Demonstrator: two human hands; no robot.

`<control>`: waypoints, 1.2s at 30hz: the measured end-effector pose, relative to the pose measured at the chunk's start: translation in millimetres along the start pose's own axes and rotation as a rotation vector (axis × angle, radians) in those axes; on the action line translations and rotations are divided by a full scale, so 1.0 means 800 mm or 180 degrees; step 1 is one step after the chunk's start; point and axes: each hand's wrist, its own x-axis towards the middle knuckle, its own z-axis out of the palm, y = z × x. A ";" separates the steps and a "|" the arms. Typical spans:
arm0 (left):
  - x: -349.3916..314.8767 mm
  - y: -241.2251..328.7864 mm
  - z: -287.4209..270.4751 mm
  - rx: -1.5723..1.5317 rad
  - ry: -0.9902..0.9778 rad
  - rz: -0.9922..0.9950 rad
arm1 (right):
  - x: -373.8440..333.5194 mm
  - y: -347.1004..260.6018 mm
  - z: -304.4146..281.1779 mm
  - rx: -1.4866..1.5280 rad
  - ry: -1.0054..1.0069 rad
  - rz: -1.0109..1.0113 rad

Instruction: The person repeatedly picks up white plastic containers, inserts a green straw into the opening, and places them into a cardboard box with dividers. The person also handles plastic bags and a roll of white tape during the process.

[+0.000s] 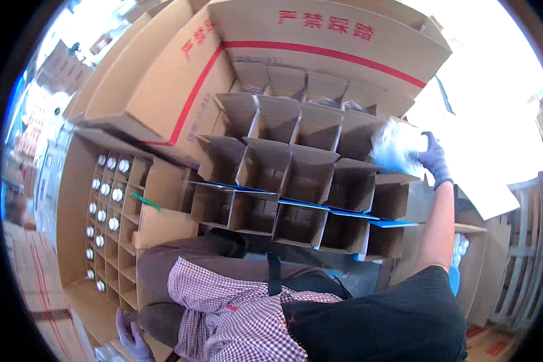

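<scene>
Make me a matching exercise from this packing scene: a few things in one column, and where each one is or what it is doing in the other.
Things:
1. right hand
2. left hand
3. white-capped bottles
4. big divided carton

Places or states:
A. standing in the cells of the smaller carton at the left
B. low at the left, by the apron's edge, holding nothing visible
C. in front of the person, its near cells showing no bottles
D. raised at the right, gripping a white wrapped item

Pairs: 1-D, 2-B, 3-A, 4-C
</scene>
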 end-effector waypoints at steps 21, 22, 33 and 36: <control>-0.643 0.008 -0.219 0.1982 0.2699 -0.4172 | -0.124 -0.496 0.218 0.1980 -0.1158 -0.3410; -0.654 -0.019 -0.200 0.1796 0.2473 -0.4225 | -0.149 -0.549 0.232 0.2116 -0.1912 -0.3410; -0.690 -0.227 -0.097 0.2306 0.2039 -0.5913 | -0.595 -0.721 0.105 0.2458 -0.3082 -0.6809; -0.710 -0.237 -0.072 0.1353 0.0520 -0.6208 | -0.591 -0.700 0.110 0.2335 -0.3643 -0.6355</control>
